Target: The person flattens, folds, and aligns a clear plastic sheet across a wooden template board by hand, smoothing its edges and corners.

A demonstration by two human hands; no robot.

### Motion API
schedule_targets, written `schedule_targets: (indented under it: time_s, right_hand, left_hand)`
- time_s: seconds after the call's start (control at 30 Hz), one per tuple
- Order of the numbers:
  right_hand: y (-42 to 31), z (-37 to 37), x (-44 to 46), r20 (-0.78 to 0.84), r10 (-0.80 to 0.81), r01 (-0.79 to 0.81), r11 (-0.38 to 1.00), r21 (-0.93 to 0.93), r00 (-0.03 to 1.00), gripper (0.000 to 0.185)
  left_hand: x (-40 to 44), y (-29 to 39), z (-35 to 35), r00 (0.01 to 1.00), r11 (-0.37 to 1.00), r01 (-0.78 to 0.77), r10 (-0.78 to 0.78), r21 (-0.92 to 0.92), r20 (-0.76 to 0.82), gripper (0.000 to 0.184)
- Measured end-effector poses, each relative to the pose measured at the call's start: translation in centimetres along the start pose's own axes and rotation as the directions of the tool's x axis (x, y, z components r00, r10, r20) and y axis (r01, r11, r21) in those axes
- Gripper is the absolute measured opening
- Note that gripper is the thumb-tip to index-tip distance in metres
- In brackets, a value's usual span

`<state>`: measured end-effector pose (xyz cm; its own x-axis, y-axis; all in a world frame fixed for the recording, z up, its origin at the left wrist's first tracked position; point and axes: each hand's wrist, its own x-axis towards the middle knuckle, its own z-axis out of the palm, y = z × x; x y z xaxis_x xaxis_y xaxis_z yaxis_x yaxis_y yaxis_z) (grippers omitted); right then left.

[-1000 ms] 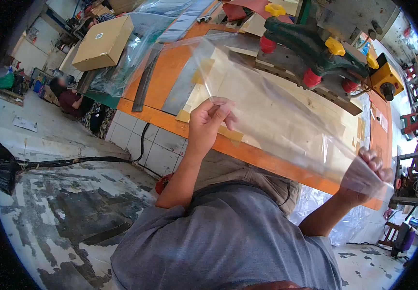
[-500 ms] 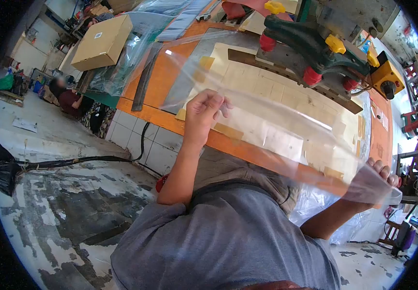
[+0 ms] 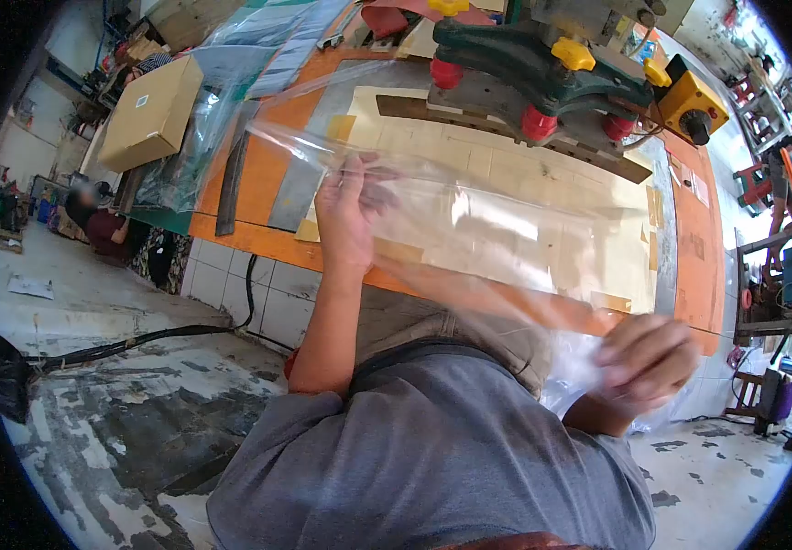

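A clear plastic sheet (image 3: 497, 220) stretches slantwise over the cream, taped board (image 3: 524, 174) on the orange table (image 3: 478, 291). My left hand (image 3: 352, 206) grips the sheet near its left part, fingers bent and partly seen through the film. At the lower right, past the table's front edge, my right hand (image 3: 645, 362) is closed and blurred by motion. The sheet's right end runs toward its fingers, but whether they hold it is too smeared to tell.
Behind the board stands a green press frame (image 3: 515, 69) with red and yellow knobs, beside a yellow control box (image 3: 692, 103). A cardboard box (image 3: 151, 112) and a dark metal bar (image 3: 233, 174) are at left. One person (image 3: 103, 227) sits far left; another stands far right.
My right hand has moved left and turned, with the sheet's right end no longer spread over it. My left hand has shifted slightly up. The whole view has swung a little to the right.
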<state>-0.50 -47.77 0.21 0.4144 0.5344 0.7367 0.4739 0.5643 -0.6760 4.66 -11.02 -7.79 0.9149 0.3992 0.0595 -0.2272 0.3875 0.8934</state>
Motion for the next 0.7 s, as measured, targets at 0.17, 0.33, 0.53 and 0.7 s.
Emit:
schedule_targets:
  time_s: [0.17, 0.33, 0.53, 0.7]
  right_hand:
    - [-0.6, 0.1, 1.0, 0.36, 0.63, -0.498, 0.771, -0.398, 0.688, 0.043]
    - [-1.9, -2.3, -0.1, 0.255, 0.565, -0.464, 0.808, -0.364, 0.785, 0.046]
    - [0.4, -0.8, -0.6, -0.492, 0.417, -0.593, 0.754, -0.282, 0.764, 0.04]
    - [4.3, -0.7, 0.2, -0.567, 0.426, -0.65, 0.707, -0.278, 0.705, 0.042]
  left_hand:
    - [0.8, -0.9, -1.2, 0.992, 0.991, -0.051, 0.064, -0.122, 0.107, 0.031]
    - [1.0, -0.4, -1.8, 0.978, 0.961, -0.148, 0.177, -0.236, 0.109, 0.027]
    - [0.2, 0.2, -2.3, 0.987, 0.945, -0.113, 0.143, -0.308, 0.078, 0.024]
    - [0.6, -0.2, -2.7, 0.808, 0.874, -0.168, 0.387, -0.457, 0.443, 0.021]
